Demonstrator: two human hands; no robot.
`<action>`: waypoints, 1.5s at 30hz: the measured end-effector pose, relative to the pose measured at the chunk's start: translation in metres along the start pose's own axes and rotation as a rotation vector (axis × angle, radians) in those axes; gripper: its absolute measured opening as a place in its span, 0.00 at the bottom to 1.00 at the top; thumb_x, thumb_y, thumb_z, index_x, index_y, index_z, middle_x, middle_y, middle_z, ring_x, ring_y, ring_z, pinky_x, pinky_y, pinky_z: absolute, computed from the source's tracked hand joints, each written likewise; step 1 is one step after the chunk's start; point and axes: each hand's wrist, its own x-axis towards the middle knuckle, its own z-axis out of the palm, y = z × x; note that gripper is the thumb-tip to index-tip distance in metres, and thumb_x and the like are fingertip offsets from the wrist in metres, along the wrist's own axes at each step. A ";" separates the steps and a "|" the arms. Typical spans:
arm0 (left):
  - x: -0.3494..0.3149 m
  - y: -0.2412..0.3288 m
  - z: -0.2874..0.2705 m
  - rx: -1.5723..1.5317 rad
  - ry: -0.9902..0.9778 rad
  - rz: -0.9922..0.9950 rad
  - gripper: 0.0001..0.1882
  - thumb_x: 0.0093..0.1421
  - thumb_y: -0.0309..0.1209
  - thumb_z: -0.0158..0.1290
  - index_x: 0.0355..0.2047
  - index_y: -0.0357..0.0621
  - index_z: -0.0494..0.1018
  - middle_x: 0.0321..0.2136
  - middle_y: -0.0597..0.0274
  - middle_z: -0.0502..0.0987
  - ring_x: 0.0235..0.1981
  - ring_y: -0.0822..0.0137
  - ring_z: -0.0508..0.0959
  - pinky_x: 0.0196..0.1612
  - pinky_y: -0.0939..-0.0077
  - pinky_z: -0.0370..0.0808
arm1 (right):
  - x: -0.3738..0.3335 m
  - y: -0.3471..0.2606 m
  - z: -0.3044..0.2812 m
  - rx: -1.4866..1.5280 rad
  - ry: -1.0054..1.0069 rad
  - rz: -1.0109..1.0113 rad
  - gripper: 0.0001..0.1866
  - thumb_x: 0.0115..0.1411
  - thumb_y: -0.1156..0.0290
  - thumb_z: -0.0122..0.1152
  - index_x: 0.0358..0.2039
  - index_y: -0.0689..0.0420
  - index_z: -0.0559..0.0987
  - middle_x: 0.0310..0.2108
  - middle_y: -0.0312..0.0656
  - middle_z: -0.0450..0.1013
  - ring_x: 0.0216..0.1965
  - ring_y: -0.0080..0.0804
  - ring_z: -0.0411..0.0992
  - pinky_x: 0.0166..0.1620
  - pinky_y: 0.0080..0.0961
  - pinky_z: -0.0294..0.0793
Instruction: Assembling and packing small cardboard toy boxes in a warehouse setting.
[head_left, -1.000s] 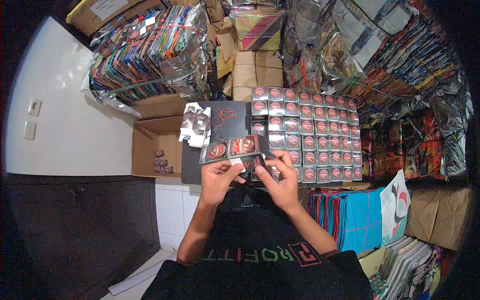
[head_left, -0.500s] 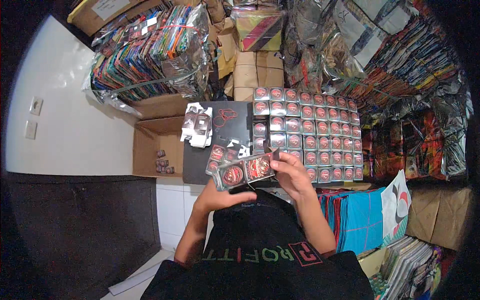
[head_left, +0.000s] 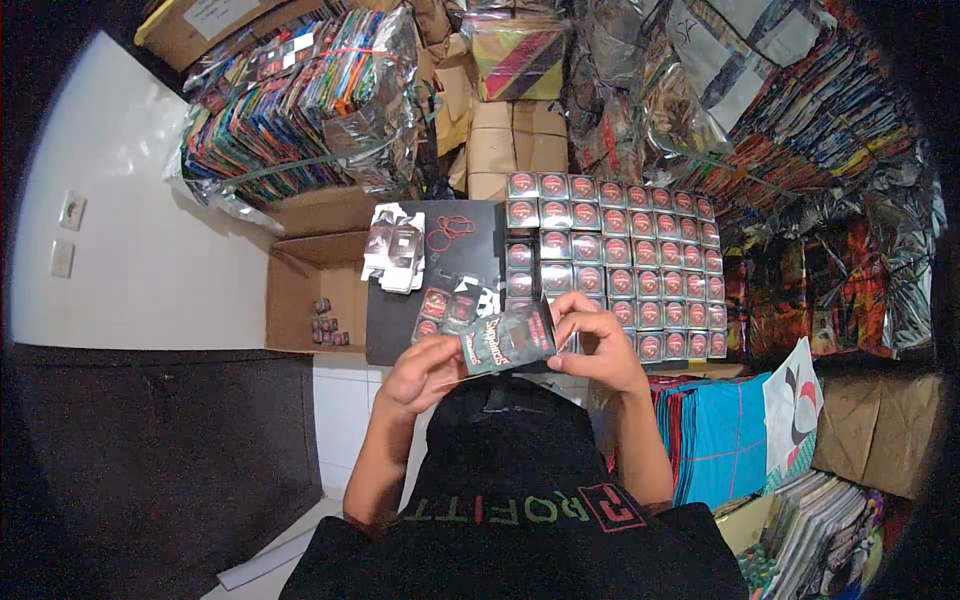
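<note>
Between my hands, above the near edge of the dark table (head_left: 482,232), is a flattened small carton (head_left: 510,342), dark green with red print and light lettering. My right hand (head_left: 600,345) pinches its right end between thumb and fingers. At the left end, my left hand (head_left: 422,372) has its fingers curled against the carton's edge; part of that grip is hidden. Just beyond the carton lie more flat cartons (head_left: 435,303) with red round prints. To the right stand rows of small dark boxes (head_left: 645,255) with red round labels.
Folded white-and-dark cartons (head_left: 395,250) are piled at the table's left, beside red rubber bands (head_left: 450,232). An open cardboard box (head_left: 285,300) on the left holds several small pieces (head_left: 325,325). Plastic-wrapped stacks (head_left: 300,110) rise behind; blue packs (head_left: 715,430) lie at right.
The carton has been turned over: its red round pictures gave way to a green lettered side. My left hand has drawn up and curled at its left end; my right hand has shifted its grip.
</note>
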 end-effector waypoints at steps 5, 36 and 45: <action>0.004 -0.003 0.017 0.322 0.077 0.054 0.21 0.72 0.38 0.55 0.52 0.29 0.77 0.46 0.55 0.83 0.46 0.69 0.82 0.51 0.74 0.76 | 0.000 -0.011 0.001 -0.190 -0.053 -0.074 0.10 0.44 0.75 0.76 0.29 0.55 0.84 0.38 0.34 0.77 0.48 0.32 0.72 0.58 0.33 0.66; 0.017 0.029 0.051 0.663 0.199 -0.131 0.11 0.56 0.31 0.72 0.30 0.40 0.80 0.31 0.64 0.85 0.30 0.76 0.82 0.35 0.80 0.78 | 0.006 -0.018 0.005 -0.381 -0.215 -0.043 0.08 0.45 0.71 0.73 0.29 0.48 0.86 0.40 0.27 0.80 0.54 0.32 0.71 0.64 0.36 0.54; 0.021 0.030 0.056 0.826 0.244 -0.129 0.11 0.61 0.32 0.70 0.30 0.40 0.80 0.28 0.69 0.82 0.28 0.81 0.78 0.33 0.84 0.75 | 0.009 -0.025 0.011 -0.400 -0.174 -0.070 0.08 0.46 0.72 0.74 0.30 0.47 0.87 0.40 0.26 0.80 0.55 0.32 0.71 0.65 0.39 0.52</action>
